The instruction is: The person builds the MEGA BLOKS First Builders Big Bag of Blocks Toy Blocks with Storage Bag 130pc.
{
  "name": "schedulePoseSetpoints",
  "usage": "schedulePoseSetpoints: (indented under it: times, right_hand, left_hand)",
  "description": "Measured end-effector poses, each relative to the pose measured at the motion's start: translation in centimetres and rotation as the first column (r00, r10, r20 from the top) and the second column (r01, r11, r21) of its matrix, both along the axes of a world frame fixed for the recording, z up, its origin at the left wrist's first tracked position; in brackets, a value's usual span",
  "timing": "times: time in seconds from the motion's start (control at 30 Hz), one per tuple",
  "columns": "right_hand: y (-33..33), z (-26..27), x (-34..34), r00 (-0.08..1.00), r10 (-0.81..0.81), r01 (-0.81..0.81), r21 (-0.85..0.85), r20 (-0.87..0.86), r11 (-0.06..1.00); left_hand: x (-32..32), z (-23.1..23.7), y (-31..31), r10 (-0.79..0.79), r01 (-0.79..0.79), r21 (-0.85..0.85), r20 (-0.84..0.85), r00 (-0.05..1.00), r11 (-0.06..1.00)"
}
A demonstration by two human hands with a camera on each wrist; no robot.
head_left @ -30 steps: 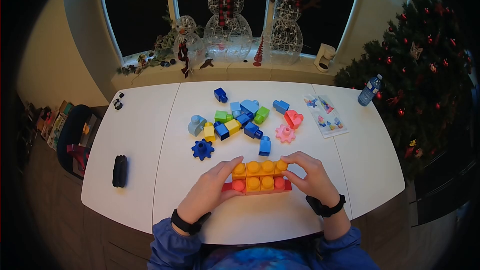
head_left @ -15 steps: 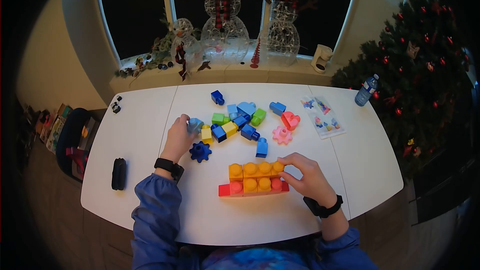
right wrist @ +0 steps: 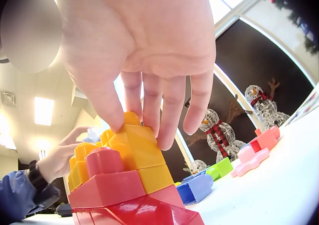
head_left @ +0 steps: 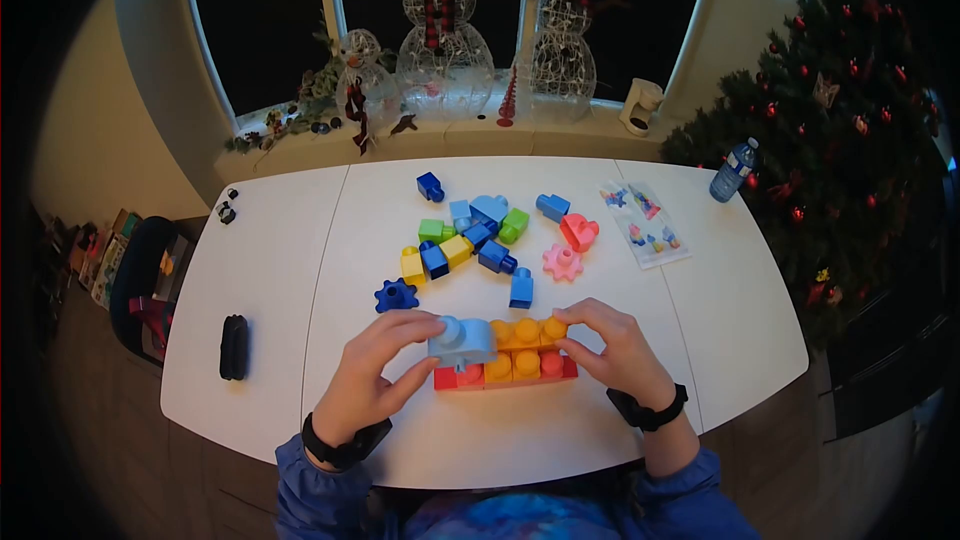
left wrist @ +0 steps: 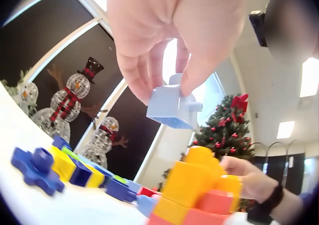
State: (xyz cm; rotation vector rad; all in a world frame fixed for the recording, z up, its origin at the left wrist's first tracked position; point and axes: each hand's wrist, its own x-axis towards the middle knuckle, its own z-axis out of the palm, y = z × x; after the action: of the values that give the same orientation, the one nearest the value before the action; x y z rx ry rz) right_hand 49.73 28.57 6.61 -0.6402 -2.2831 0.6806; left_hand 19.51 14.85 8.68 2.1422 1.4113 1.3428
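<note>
A light blue building block (head_left: 464, 342) with a round stud is pinched between the thumb and fingers of my left hand (head_left: 368, 376). In the left wrist view this block (left wrist: 172, 108) hangs above the stack, its hollow underside showing. The head view has it overlapping the left end of the upper row of yellow-orange blocks (head_left: 527, 333). These sit toward the back of a stack on a red and coral base (head_left: 560, 370). My right hand (head_left: 622, 360) pinches the right end of the upper row, thumb in front and fingers behind, as the right wrist view confirms.
Beyond the stack lie loose blue, green and yellow blocks (head_left: 455, 250), a dark blue gear (head_left: 396, 296), a pink gear (head_left: 562, 262) and a coral block (head_left: 578, 232). A picture sheet (head_left: 646, 228) and water bottle (head_left: 734, 170) are right; a black case (head_left: 233, 348) is left.
My left hand left the stack, reached to the light blue block at the left of the pile, and brought it back over the stack's left end. My right hand stays at the right end.
</note>
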Motion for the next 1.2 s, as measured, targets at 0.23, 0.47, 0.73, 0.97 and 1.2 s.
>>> schedulePoseSetpoints:
  times: [0.23, 0.47, 0.73, 0.97, 1.2]
  right_hand:
    - [0.0, -0.1, 0.0, 1.000, -0.002, 0.002, -0.012, 0.000, 1.000]
    - [-0.3, 0.2, 0.0, 0.999, -0.022, 0.023, -0.048, 0.026, 0.999]
    - [3.7, 1.3, 0.6, 0.993, 0.034, -0.021, -0.109, 0.116, 0.994]
    - [17.9, -4.6, -0.5, 0.780, -0.466, 0.465, 0.112, 0.418, 0.878]
    - [20.8, -5.1, -2.5, 0.708, -0.423, 0.568, -0.099, 0.566, 0.817]
  left_hand:
    - [2.7, -1.6, -0.8, 0.025, -0.031, -0.076, -0.082, 0.996, 0.997]
    - [3.1, -0.8, -0.7, 0.048, -0.053, -0.012, -0.253, 0.966, 0.999]
    - [4.3, -2.4, -1.0, 0.149, -0.149, -0.027, -0.023, 0.989, 0.988]
    - [4.6, -1.9, -1.0, 0.150, -0.151, -0.048, -0.021, 0.988, 0.987]
    - [4.4, -2.1, -1.0, 0.146, -0.146, -0.044, -0.012, 0.989, 0.988]
